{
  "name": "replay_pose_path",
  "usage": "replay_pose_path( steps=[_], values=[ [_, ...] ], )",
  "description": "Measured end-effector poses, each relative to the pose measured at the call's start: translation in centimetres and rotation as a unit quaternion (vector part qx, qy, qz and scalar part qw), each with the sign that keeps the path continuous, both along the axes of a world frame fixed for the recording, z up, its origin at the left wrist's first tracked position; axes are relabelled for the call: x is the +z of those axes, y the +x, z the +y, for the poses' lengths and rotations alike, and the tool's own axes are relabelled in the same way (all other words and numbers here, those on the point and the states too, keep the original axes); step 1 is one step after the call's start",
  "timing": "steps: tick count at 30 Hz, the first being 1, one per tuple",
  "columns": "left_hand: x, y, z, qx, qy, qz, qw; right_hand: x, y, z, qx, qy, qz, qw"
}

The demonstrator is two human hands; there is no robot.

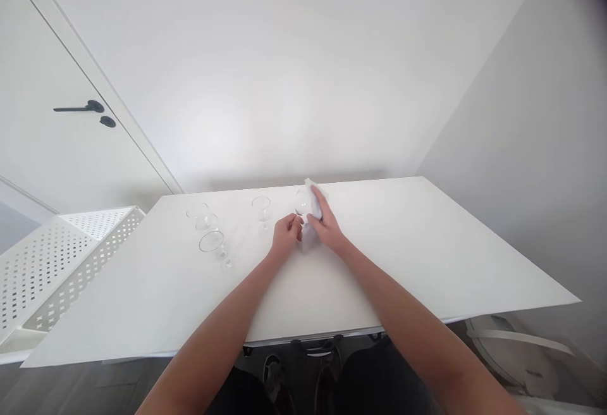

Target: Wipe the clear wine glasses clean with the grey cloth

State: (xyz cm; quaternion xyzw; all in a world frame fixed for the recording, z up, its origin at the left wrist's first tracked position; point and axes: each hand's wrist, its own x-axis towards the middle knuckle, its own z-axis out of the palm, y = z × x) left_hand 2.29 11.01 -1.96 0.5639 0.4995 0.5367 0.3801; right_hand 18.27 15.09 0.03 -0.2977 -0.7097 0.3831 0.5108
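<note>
A clear stemmed glass (302,202) is held over the white table (427,257). My left hand (286,234) is closed round its stem or base. My right hand (324,221) presses a white cloth (313,203) against the bowl of the glass, fingers wrapped over the cloth. Another stemmed glass (261,208) stands upright just left of my hands. Further left, a group of three clear glasses (208,233) stands close together on the table.
A white perforated rack (61,257) stands beside the table's left edge. A white door with a dark handle (78,109) is at the left. White walls close the back and right. A white round object (516,352) lies on the floor at the right.
</note>
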Motion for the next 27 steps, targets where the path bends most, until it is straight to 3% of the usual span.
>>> replay_pose_path(
  steps=[2,4,8,11,14,17,20,27],
  values=[
    [-0.1,0.3,-0.3,0.003,0.008,0.039,0.999,0.0,-0.2,0.3,-0.022,0.097,-0.088,0.991],
    [-0.2,0.7,-0.6,0.003,0.022,0.075,0.997,0.0,-0.1,0.9,-0.054,0.120,-0.115,0.984],
    [-0.1,0.9,-0.8,-0.014,0.046,0.115,0.992,-0.1,1.2,2.0,-0.082,-0.017,-0.019,0.996],
    [0.0,0.8,-0.7,-0.024,0.053,0.109,0.992,-0.2,1.9,2.2,-0.057,-0.063,0.019,0.996],
    [0.1,0.6,-0.7,-0.025,0.047,0.074,0.996,-0.5,1.0,1.8,0.044,-0.157,0.102,0.981],
    [0.2,0.5,-0.6,-0.015,0.033,0.020,0.999,-1.1,-0.8,1.1,0.157,-0.252,0.175,0.939],
    [-0.1,0.4,-0.2,-0.003,0.015,-0.040,0.999,-1.7,-2.0,0.4,0.160,-0.258,0.172,0.937],
    [-0.3,0.3,0.4,0.011,-0.016,-0.088,0.996,-2.0,-1.5,1.2,0.074,-0.227,0.158,0.958]
  ],
)
